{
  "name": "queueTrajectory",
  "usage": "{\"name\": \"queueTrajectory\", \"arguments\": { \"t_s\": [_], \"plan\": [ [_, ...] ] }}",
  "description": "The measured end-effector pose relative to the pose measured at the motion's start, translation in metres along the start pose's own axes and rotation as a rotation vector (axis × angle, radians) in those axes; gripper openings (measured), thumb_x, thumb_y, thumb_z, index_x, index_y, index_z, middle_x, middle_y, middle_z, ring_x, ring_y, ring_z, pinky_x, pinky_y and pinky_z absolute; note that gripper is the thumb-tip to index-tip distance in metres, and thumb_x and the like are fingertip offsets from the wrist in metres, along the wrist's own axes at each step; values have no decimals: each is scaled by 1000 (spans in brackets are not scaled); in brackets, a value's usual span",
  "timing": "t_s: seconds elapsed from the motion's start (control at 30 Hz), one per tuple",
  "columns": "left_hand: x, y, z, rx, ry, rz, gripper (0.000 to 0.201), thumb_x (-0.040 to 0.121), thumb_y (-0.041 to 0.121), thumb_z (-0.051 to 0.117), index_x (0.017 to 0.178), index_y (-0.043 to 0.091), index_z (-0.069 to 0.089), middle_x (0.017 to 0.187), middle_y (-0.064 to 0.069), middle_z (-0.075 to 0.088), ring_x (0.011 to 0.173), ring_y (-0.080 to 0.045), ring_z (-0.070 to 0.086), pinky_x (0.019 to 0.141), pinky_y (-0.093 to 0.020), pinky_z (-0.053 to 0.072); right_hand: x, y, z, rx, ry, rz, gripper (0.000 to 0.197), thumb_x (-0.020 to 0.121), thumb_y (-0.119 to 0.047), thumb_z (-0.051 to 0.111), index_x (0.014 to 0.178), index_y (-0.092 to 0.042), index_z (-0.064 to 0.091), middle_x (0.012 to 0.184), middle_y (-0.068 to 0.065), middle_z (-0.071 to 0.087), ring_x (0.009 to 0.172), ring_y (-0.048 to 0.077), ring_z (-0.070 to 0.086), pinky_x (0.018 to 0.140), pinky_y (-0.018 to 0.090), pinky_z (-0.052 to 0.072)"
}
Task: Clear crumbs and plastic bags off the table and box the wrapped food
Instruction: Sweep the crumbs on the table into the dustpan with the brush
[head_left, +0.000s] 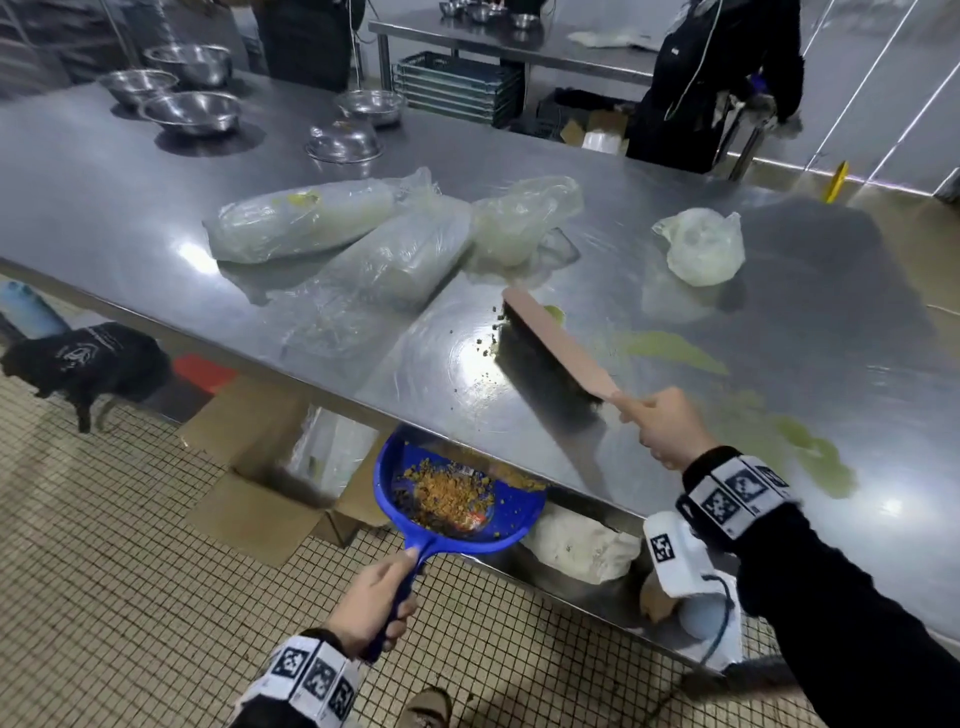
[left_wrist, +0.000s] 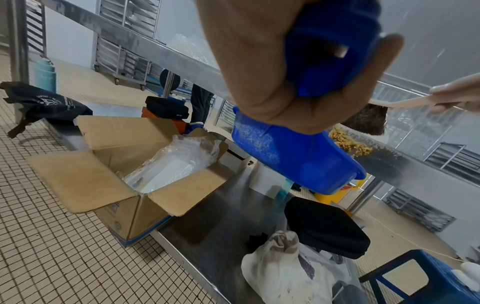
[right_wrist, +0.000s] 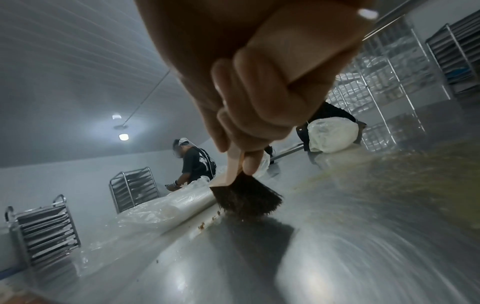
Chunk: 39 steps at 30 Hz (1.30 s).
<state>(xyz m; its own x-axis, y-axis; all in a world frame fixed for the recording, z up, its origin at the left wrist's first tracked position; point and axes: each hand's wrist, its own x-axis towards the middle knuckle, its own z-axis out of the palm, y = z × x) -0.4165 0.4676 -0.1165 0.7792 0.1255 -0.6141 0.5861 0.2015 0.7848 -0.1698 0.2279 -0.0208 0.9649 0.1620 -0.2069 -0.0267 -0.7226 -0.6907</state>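
Sweeping posture: right hand wrapped in a fist round the pale wooden handle of a long dark-bristled bench brush, bristles down on the stainless steel table, brush lying diagonally away from the wrist. A thin trail of small brown crumbs sits just beside the bristles on their left; the right wrist view shows the same crumbs at the bristle tips. Left hand held below the table edge, fingers curled tight round the handle of a blue plastic dustpan, pan mouth tucked against the near rim. Dustpan holds a heap of orange-brown crumbs; a few more lie on the table lip above it. Beyond the brush, three long wrapped food rolls in clear plastic lie side by side, touching, on the table. Well apart to the right, a crumpled translucent plastic bag. Yellow-green smears mark the steel to the right of the brush. Open brown cardboard box on the tiled floor under the table, flaps spread, with one clear-wrapped bundle inside. Lower shelf carries a white cloth sack and a black case. Several steel mixing bowls at the far left of the table, one upturned.
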Motion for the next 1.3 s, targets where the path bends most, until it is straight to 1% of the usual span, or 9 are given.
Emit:
{"name": "queueTrajectory", "arguments": {
  "t_s": [0.13, 0.27, 0.33, 0.5, 0.67, 0.73, 0.97, 1.1, 1.3],
  "plan": [
    [4, 2, -3, 5, 4, -6, 30, 100, 32, 35, 92, 8, 49, 45, 4, 38, 29, -8, 30, 31, -13, 24, 28, -22, -4, -51, 109, -19, 44, 91, -37, 54, 65, -2, 61, 55, 16, 46, 47, 24, 38, 45, 25, 28],
    [7, 5, -8, 10, -13, -10, 32, 100, 32, 33, 94, 5, 49, 45, 4, 38, 29, -7, 30, 30, -13, 26, 46, -38, 5, -145, 74, -11, 49, 90, -39, 55, 56, -3, 51, 60, 18, 46, 57, 26, 43, 57, 32, 32],
    [8, 5, -10, -1, -15, -18, 32, 100, 32, 33, 95, 5, 50, 45, 3, 37, 29, -7, 29, 30, -12, 26, 45, -40, 7, -162, 18, -24, 45, 89, -42, 56, 66, -3, 57, 57, 14, 43, 52, 23, 40, 55, 30, 31],
    [12, 6, -14, -23, -10, -28, 33, 100, 33, 34, 97, 4, 50, 45, 2, 37, 28, -7, 29, 29, -12, 26, 42, -31, -5, -131, -36, -26, 44, 89, -42, 56, 79, 0, 69, 37, -1, 35, 25, 10, 29, 28, 18, 24],
    [15, 7, -14, -17, -17, -31, 33, 100, 33, 34, 97, 4, 50, 45, 3, 38, 29, -8, 30, 30, -12, 26, 58, -41, -4, -213, 45, -53, 57, 92, -40, 52, 83, 15, 64, 59, 15, 43, 52, 24, 37, 54, 31, 27],
    [15, 8, -14, -18, -20, -33, 33, 100, 33, 34, 96, 5, 50, 45, 2, 38, 29, -8, 30, 30, -12, 26, 60, -41, 2, -260, -5, -73, 50, 91, -41, 54, 72, 4, 62, 57, 12, 39, 51, 22, 34, 53, 30, 25],
    [16, 12, -12, -17, -7, -29, 30, 100, 32, 34, 89, 7, 49, 44, 3, 37, 28, -7, 29, 29, -12, 26, 37, -22, -11, -197, -236, -84, 33, 85, -43, 62, 69, -15, 70, 42, -2, 40, 39, 15, 33, 40, 23, 26],
    [15, 15, -15, -7, -8, -25, 31, 99, 33, 35, 93, 6, 50, 45, 3, 37, 28, -7, 30, 29, -12, 27, 46, -19, -17, -76, -202, -66, 33, 84, -42, 64, 69, -13, 69, 39, -3, 36, 34, 13, 28, 38, 19, 22],
    [16, 13, -15, -3, 2, -35, 31, 99, 34, 35, 91, 8, 49, 45, 3, 37, 28, -7, 29, 30, -12, 25, 49, -26, 9, -277, -234, -194, 53, 88, -46, 56, 61, 0, 60, 55, 10, 35, 54, 21, 35, 45, 25, 21]
  ]
}}
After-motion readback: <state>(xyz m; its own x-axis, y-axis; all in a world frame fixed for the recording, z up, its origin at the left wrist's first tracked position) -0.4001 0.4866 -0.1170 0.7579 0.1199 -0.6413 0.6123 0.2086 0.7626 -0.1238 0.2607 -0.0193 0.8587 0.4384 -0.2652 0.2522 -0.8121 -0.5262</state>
